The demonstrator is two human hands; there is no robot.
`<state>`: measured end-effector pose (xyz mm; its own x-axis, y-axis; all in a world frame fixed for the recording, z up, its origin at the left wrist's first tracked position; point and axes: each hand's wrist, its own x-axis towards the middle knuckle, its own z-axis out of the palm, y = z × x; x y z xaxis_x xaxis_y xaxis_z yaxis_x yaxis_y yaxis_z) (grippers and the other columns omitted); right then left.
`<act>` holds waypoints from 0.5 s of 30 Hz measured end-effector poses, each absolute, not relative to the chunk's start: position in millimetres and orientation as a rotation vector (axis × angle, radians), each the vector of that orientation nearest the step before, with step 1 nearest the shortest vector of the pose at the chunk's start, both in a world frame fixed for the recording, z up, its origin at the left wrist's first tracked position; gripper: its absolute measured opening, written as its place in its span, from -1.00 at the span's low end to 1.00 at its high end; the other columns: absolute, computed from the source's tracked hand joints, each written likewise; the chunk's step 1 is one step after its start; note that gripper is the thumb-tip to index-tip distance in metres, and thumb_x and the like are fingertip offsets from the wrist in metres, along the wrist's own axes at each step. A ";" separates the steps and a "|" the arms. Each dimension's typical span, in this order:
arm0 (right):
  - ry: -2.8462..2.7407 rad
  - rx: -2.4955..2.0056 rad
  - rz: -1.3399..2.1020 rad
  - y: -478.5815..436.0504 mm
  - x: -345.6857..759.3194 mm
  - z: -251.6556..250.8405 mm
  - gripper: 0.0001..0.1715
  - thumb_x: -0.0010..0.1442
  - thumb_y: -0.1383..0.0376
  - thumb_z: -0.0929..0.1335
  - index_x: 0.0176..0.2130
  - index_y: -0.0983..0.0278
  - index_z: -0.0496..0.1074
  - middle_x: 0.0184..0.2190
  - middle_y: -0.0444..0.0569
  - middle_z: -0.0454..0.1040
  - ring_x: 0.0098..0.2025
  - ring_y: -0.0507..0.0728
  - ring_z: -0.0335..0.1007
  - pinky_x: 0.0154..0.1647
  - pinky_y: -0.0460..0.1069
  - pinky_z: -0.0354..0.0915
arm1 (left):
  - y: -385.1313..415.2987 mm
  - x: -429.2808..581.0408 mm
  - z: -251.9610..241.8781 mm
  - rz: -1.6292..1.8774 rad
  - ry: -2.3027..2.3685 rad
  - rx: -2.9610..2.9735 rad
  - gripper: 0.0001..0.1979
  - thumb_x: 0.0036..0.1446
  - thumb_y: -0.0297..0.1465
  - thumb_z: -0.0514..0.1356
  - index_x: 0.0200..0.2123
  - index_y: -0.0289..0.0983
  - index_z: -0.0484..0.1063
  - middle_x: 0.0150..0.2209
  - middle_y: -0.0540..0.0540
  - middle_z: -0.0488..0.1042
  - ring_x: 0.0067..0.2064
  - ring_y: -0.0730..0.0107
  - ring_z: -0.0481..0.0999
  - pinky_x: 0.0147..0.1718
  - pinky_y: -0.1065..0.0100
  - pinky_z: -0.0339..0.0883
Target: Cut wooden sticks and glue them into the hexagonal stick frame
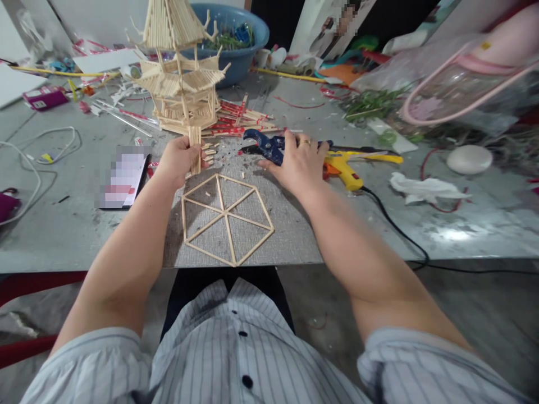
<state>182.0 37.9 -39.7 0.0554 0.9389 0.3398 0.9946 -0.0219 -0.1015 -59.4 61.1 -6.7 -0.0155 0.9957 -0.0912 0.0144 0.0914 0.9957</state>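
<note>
My left hand (179, 160) is closed around a small bundle of short wooden sticks (195, 143), held upright in front of the stick pagoda model (181, 84). To the right, my right hand (304, 163) has its fingers over the handles of dark blue cutters (267, 145), whose jaws point left; the palm hides part of the handles. Between my forearms, a flat hexagon frame of sticks (225, 213) with spokes meeting in the middle lies on a grey mat (290, 241). Small cut stick pieces (209, 151) are scattered beside my left hand.
A yellow glue gun (347, 168) with a black cord lies right of the cutters. A phone (124, 178) is at left. Red-wrapped sticks (248, 119) and a blue basin (236, 53) are behind. A pink-rimmed clear container (458, 90) and crumpled tissue (425, 188) are at right.
</note>
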 end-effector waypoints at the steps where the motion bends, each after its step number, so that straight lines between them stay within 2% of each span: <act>1: -1.942 -2.037 -0.260 39.7 182.1 -40.7 0.00 0.22 -0.25 0.18 0.33 0.40 0.09 0.22 0.48 0.23 0.22 0.56 0.13 0.17 0.48 -0.13 | 60.2 -59.0 -5.6 1.138 1.249 1.112 -0.87 0.16 -0.58 0.09 -0.39 -0.26 0.33 -0.56 0.06 0.36 -0.60 0.52 0.40 -0.47 0.44 0.34; 5: -1.911 -2.069 -0.246 46.8 181.7 -40.0 -0.01 0.22 -0.23 0.20 0.31 0.42 0.12 0.21 0.50 0.23 0.21 0.58 0.15 0.15 0.52 -0.14 | 56.8 -56.1 1.4 1.104 1.158 1.002 -0.84 0.18 -0.60 0.03 -0.39 -0.27 0.31 -0.59 0.06 0.33 -0.59 0.50 0.41 -0.51 0.45 0.34; 9: -1.868 -2.057 -0.238 52.5 187.8 -20.5 -0.02 0.20 -0.22 0.24 0.30 0.41 0.14 0.18 0.51 0.25 0.21 0.62 0.13 0.12 0.54 -0.09 | 56.4 -48.4 8.9 1.113 1.182 1.033 -0.83 0.16 -0.60 0.01 -0.41 -0.28 0.29 -0.62 0.09 0.26 -0.64 0.58 0.28 -0.58 0.51 0.25; 13: -1.831 -2.099 -0.189 63.3 209.9 14.6 -0.04 0.21 -0.23 0.25 0.27 0.40 0.19 0.18 0.48 0.26 0.23 0.62 0.11 0.11 0.48 -0.03 | 63.0 -38.1 5.5 1.020 1.324 1.271 -0.78 0.05 -0.68 0.03 -0.49 -0.24 0.23 -0.64 0.11 0.21 -0.66 0.57 0.18 -0.64 0.51 0.05; 15: -1.846 -2.155 -0.100 73.2 224.6 29.0 -0.05 0.21 -0.21 0.27 0.24 0.46 0.23 0.21 0.52 0.23 0.26 0.61 0.08 0.12 0.42 -0.03 | 68.8 -31.6 1.6 1.006 1.282 1.332 -0.74 -0.04 -0.73 0.07 -0.53 -0.25 0.24 -0.64 0.11 0.17 -0.62 0.54 0.20 -0.57 0.51 0.09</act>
